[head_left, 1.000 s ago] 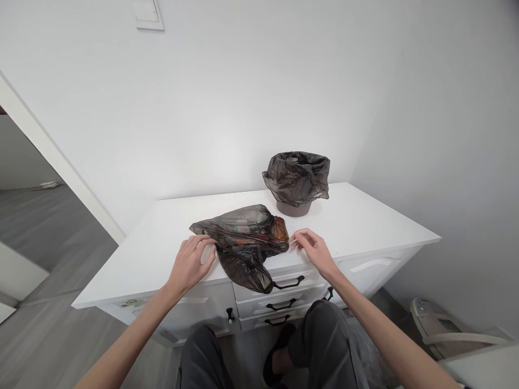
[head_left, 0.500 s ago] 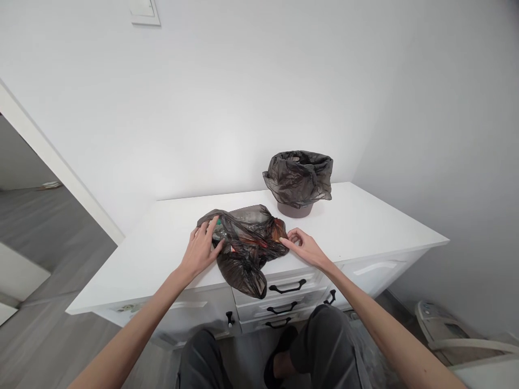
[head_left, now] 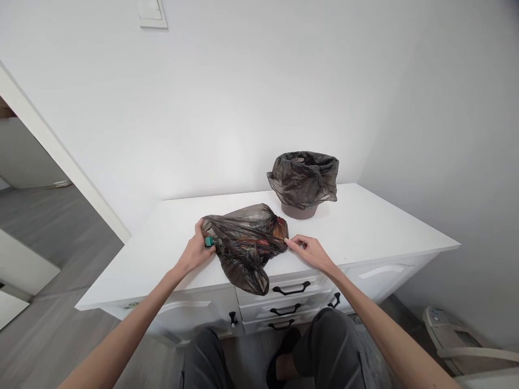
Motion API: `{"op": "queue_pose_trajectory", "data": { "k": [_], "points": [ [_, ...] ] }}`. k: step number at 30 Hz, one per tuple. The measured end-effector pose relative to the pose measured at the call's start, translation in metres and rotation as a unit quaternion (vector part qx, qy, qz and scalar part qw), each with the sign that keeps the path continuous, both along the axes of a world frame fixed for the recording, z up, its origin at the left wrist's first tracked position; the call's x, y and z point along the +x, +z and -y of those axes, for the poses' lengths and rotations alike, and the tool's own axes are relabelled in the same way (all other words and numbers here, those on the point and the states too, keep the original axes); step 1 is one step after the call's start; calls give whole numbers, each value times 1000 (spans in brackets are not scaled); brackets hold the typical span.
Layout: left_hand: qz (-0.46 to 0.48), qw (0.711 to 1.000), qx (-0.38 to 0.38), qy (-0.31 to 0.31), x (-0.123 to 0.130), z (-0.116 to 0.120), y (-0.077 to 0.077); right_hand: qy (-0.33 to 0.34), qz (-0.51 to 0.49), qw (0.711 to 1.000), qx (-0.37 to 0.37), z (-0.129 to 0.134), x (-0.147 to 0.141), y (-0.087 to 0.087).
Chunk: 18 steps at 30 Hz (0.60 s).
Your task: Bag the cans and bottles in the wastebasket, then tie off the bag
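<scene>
The filled dark bag point(head_left: 247, 232) lies at the front edge of the surface point(head_left: 365, 227), near the middle, with a bunched part hanging over that edge in front of the top drawer point(head_left: 320, 280). The left hand point(head_left: 195, 251) grips the bag's left end, fingers curled around the plastic beside a green cap point(head_left: 210, 241) that shows there. The right hand point(head_left: 308, 251) pinches the right end between thumb and fingers. Thin, wrinkled plastic covers the contents; orange and red patches show through, but what they are cannot be made out. Behind the bag and to its right, well apart from the left hand, a brown bin point(head_left: 299, 212) stands upright toward the back edge, its rim and upper sides covered by a dark liner point(head_left: 302, 181). Black handles point(head_left: 291, 288) project from the drawers below, close to the person's knees point(head_left: 330, 329). A beige appliance point(head_left: 454, 337) sits low, beyond the right corner.
</scene>
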State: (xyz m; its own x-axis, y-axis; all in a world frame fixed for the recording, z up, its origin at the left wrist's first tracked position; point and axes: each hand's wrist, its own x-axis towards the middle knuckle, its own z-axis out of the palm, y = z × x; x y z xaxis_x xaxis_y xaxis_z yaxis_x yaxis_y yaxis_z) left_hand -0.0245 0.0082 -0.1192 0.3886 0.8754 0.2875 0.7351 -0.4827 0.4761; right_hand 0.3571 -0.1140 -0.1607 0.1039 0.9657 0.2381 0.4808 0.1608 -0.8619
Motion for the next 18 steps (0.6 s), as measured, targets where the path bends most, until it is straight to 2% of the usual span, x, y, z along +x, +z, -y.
{"op": "queue_pose_trajectory", "data": {
  "k": [3, 6, 13, 18],
  "points": [
    [86, 994, -61, 9, -4, 2, 0, -4, -5, 1000, 2, 0, 0, -1],
    [152, 984, -96, -4, -3, 8, 7, -8, -1, 1000, 4, 0, -1, 0],
    [152, 976, -155, 19, 12, 41, 39, -14, -11, 1000, 3, 4, -3, 4],
    [150, 979, -139, 5, 15, 51, 40, -20, -11, 1000, 4, 6, -4, 3]
  ]
}}
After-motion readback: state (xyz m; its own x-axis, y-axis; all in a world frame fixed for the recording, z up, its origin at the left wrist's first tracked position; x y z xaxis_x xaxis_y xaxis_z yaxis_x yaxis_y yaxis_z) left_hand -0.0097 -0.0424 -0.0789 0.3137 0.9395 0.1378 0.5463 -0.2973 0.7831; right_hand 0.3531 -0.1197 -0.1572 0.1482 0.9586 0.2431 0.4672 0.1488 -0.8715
